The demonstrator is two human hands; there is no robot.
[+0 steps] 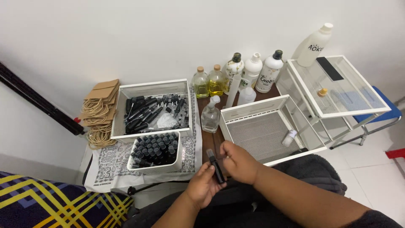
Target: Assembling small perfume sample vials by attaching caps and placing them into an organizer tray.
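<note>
My left hand grips a slim black spray vial with a clear top, held upright in front of me. My right hand is closed around its right side, fingers curled against the vial. Both hands hover just below the edge of a small dark wooden table. Up and to the left, a white tub is packed with several black-capped vials. Behind it, a white mesh tray holds loose black sprayer parts and a plastic bag.
An empty white mesh tray with a small white vial lies right of my hands. A clear glass bottle, yellow liquid bottles and white bottles stand at the wall. Brown paper bags are stacked left; a white wire rack stands right.
</note>
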